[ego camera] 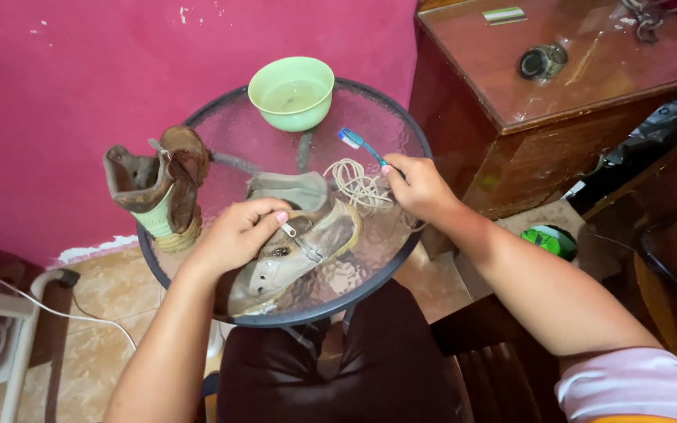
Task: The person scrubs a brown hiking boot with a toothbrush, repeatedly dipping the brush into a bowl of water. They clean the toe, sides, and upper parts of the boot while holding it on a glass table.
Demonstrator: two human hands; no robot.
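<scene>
1. Head view: left hand (233,235) presses down on a worn grey boot (295,247) lying on its side on the round glass tabletop (385,133). Fingers curl over the upper near the zip pull, likely to pin it steady.
2. Right hand (419,186) has its fingers closed on the handle of a blue toothbrush (362,145); bristle end points up and away, toward the green bowl (291,92).
3. Loose cream laces (358,184) sit in a heap just beside the right hand, out of the boot, so its eyelets are bare.
4. Second boot (158,188) stands upright at the left tabletop edge, apart from the first.
5. Wooden cabinet (495,149) to the right carries a dark round item and a small striped flat card; too small to tell more.
</scene>
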